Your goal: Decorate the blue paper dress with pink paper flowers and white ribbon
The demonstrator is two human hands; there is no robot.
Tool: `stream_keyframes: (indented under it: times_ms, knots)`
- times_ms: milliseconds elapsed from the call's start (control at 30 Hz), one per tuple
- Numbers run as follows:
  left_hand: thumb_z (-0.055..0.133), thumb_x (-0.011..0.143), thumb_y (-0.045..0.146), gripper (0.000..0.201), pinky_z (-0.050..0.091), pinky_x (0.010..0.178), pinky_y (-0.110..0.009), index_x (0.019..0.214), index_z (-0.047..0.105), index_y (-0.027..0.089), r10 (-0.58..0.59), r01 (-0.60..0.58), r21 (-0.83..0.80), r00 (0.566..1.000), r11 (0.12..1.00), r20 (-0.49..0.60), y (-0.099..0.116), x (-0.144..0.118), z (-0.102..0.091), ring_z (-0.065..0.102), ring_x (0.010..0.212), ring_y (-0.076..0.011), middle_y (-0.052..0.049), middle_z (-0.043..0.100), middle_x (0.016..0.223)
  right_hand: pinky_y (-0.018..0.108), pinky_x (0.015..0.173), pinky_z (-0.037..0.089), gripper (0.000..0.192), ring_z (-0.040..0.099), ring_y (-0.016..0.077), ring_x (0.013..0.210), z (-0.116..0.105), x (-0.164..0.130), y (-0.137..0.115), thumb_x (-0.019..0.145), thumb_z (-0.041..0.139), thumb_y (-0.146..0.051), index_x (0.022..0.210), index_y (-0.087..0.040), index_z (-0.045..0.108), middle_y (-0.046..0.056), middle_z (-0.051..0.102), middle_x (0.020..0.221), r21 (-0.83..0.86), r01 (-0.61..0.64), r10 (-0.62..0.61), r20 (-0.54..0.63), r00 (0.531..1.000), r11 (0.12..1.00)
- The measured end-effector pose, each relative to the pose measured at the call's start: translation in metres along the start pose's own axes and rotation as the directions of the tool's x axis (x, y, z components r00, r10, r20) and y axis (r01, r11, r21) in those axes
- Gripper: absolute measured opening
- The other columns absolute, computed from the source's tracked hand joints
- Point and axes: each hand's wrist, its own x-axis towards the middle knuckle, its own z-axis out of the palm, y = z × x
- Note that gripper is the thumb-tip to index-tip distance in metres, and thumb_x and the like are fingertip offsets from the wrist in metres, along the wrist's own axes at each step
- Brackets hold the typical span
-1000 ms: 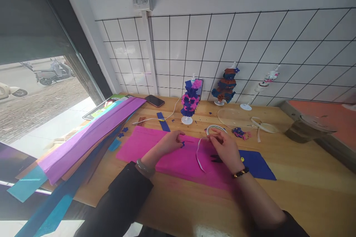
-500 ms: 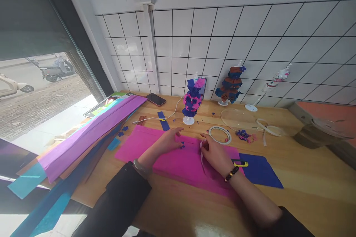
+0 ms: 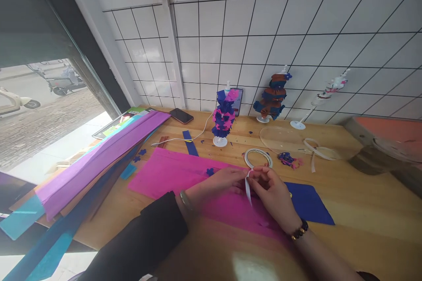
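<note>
Both hands meet low over the middle of the desk [image 3: 362,210], above the magenta crepe sheet [image 3: 174,173]. The left hand [image 3: 227,180] and the right hand [image 3: 273,191] are each pinched narrow on the top end of a short white tape strip [image 3: 248,191], which hangs down between them, its lower end just over the magenta sheet. At about one o'clock from the hands, just beyond the fingertips, the tape roll [image 3: 258,157] lies flat on the wood. At three o'clock from the right hand a dark blue sheet [image 3: 308,204] pokes out from behind the wrist. Up at twelve o'clock a little blue-and-pink paper tree [image 3: 223,116] stands upright on its white foot, with a brown-and-blue paper tree [image 3: 272,99] further at one o'clock by the tiled wall. Out at nine to ten o'clock a long purple crepe roll [image 3: 99,162] runs slantwise along the desk edge, and a phone [image 3: 181,115] lies near its far end, at eleven o'clock.
</note>
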Motion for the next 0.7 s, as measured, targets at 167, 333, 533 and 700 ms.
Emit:
stream_keyframes:
  times_ms: [167, 333, 533, 700]
  knots:
    - [0.068, 0.069, 0.028, 0.032, 0.043, 0.085, -0.03, 0.096, 0.065, 0.011, 0.044, -0.046, -0.211, 0.999, 0.976, -0.014, -0.004, 0.012, -0.004, 0.061, 0.086, -0.0154, -0.011, 0.066, 0.095, 0.031, 0.064, 0.051, 0.023, 0.061, 0.0182, 0.072, -0.001, 0.0, 0.004, 0.076, 0.058, -0.038, 0.09, -0.021, 0.05, 0.006, 0.064, 0.079, -0.147, 0.089, -0.087, 0.025, 0.996, 0.985]
    - [0.072, 0.062, 0.012, 0.029, 0.045, 0.081, -0.027, 0.091, 0.066, 0.009, 0.023, -0.045, -0.311, 0.997, 0.949, -0.074, -0.006, 0.015, -0.008, 0.063, 0.079, -0.0141, -0.009, 0.068, 0.086, 0.029, 0.066, 0.048, 0.016, 0.059, 0.0155, 0.07, 0.003, -0.003, 0.007, 0.079, 0.053, -0.029, 0.091, -0.02, 0.052, 0.003, 0.063, 0.077, -0.232, 0.111, -0.095, 0.08, 0.992, 0.966]
    - [0.075, 0.058, 0.011, 0.027, 0.048, 0.075, -0.025, 0.084, 0.066, 0.009, -0.019, -0.041, -0.339, 0.985, 0.94, -0.173, -0.009, 0.018, -0.01, 0.064, 0.071, -0.0137, -0.007, 0.068, 0.075, 0.027, 0.061, 0.046, 0.006, 0.055, 0.0135, 0.063, 0.009, -0.005, 0.005, 0.077, 0.051, -0.025, 0.081, -0.02, 0.051, 0.002, 0.059, 0.072, -0.273, 0.112, -0.088, 0.098, 0.991, 0.955]
    - [0.078, 0.056, 0.018, 0.034, 0.048, 0.076, -0.027, 0.086, 0.067, 0.009, 0.005, -0.06, -0.271, 0.98, 0.961, -0.2, -0.011, 0.019, -0.012, 0.064, 0.072, -0.0142, -0.008, 0.068, 0.078, 0.026, 0.059, 0.047, 0.009, 0.057, 0.0143, 0.063, 0.005, -0.004, 0.005, 0.079, 0.051, -0.026, 0.084, -0.02, 0.051, 0.001, 0.061, 0.07, -0.269, 0.116, -0.089, 0.111, 0.99, 0.956]
